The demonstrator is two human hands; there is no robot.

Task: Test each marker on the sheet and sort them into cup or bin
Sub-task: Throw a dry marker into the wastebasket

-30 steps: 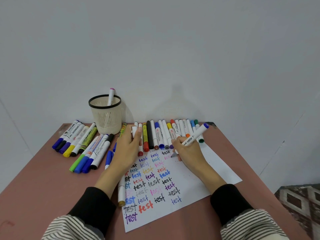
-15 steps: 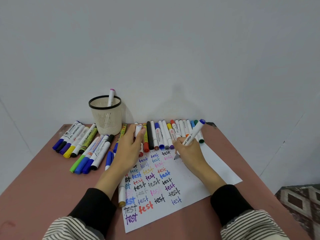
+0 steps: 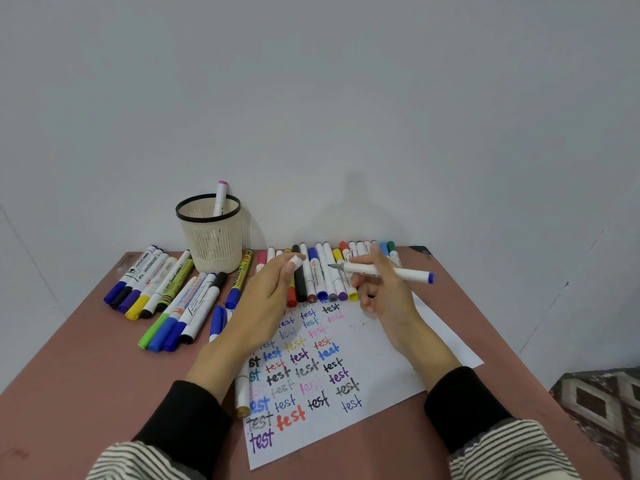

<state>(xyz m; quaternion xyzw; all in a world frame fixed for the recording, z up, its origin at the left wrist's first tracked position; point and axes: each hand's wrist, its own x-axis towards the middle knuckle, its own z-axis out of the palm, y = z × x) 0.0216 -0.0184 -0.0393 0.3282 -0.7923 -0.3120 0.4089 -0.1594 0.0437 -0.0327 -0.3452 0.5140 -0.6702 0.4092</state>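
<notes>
sheet (image 3: 388, 358): thin matt white paper
cup (image 3: 211, 237): cream plastic mesh, glossy black rim
table (image 3: 86, 368): smooth matt reddish-brown top
markers (image 3: 322, 275): glossy plastic

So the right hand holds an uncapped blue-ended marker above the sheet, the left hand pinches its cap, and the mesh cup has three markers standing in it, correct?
Not quite: the head view shows the mesh cup with only one marker, pink-topped, standing in it. The rest holds: the right hand holds the uncapped blue-ended marker above the sheet, and the left hand pinches its cap.

Both hands raised – right hand (image 3: 382, 292) pinches a marker (image 3: 384, 271), left hand (image 3: 268, 294) a cap (image 3: 295, 261)
</notes>
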